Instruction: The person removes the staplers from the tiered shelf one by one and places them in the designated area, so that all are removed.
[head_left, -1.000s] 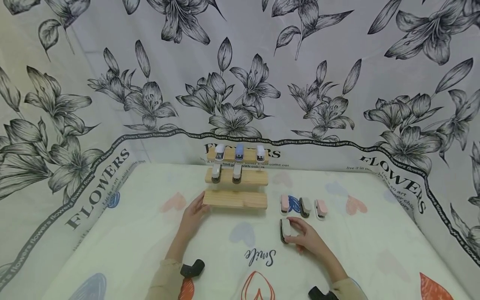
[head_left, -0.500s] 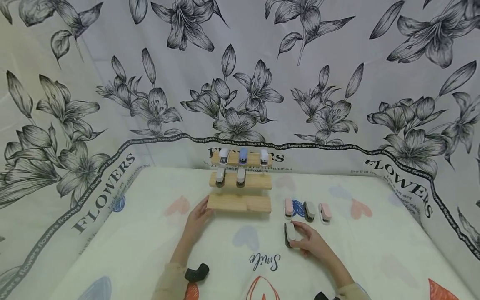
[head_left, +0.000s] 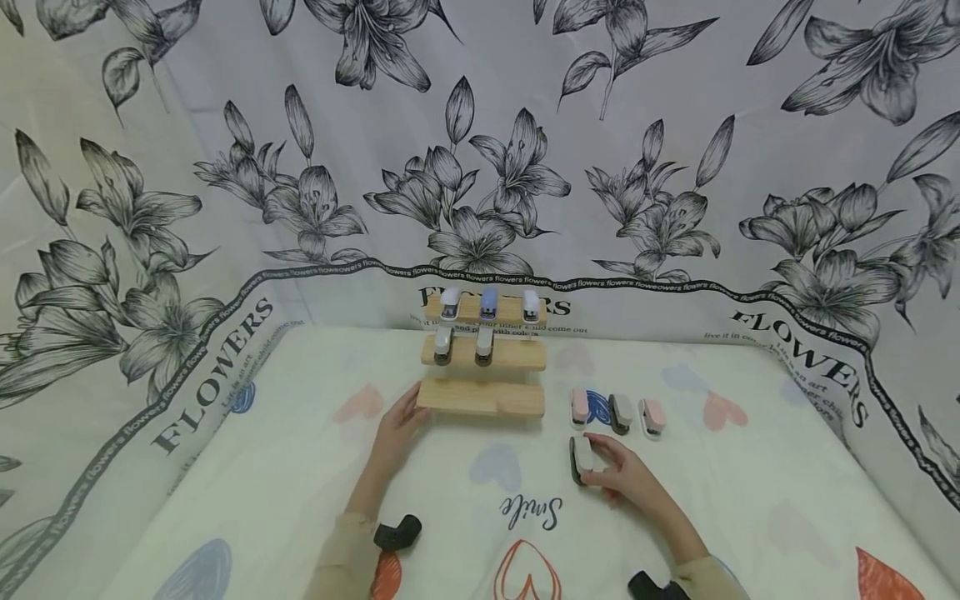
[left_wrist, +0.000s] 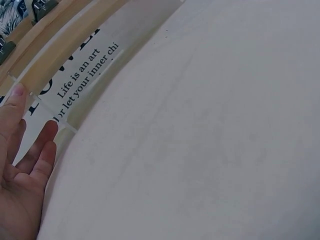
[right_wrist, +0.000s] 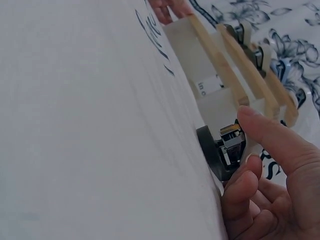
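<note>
In the head view, my left hand (head_left: 396,427) holds the left end of the lowest shelf of a three-tier wooden rack (head_left: 480,398). The left wrist view shows the thumb (left_wrist: 16,97) against the wood and the lower fingers bent away from it; part of the grip is hidden. My right hand (head_left: 622,468) pinches a small white stapler (head_left: 581,460) with a dark base, low over the cloth, right of the rack. Its metal front end (right_wrist: 231,142) shows in the right wrist view, thumb and fingers around the white top.
A pink stapler (head_left: 579,407), a grey one (head_left: 619,412) and another pink one (head_left: 652,417) stand in a row behind my right hand. Two white staplers sit on the middle shelf (head_left: 517,354). A blue stapler (head_left: 489,302) stands between two white ones on the top shelf.
The head view has shifted a little. Both hands stay where they were, the left at the rack and the right around the white stapler.
</note>
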